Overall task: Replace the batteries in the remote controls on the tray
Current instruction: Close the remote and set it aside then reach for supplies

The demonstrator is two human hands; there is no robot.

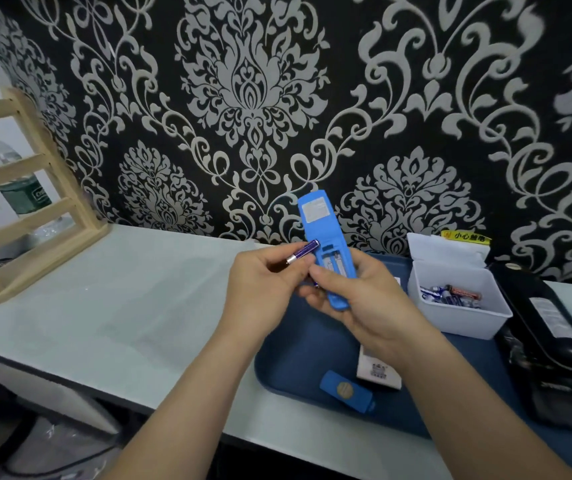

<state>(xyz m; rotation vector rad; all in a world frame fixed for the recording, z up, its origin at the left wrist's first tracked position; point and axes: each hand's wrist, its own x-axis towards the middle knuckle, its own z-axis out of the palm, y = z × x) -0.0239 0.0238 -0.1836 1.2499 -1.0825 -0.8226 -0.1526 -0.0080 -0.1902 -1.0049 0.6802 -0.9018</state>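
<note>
The right hand [364,299] gripped the blue remote [319,220] above the tray [295,341], its back cover [345,393] already off and lying on the tray. The left hand [260,289] pinched a purple battery [303,253] beside the open bay (old or fresh, I couldn't tell). The black remotes [547,323] looked yet to be done

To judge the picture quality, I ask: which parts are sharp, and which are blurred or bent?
Head view: the blue remote and purple battery in the centre are fairly sharp; head view, right edge: the black remote is smeared; head view, left: the wide lens tilts the wooden rack; the light is soft, without strong glare.
</note>
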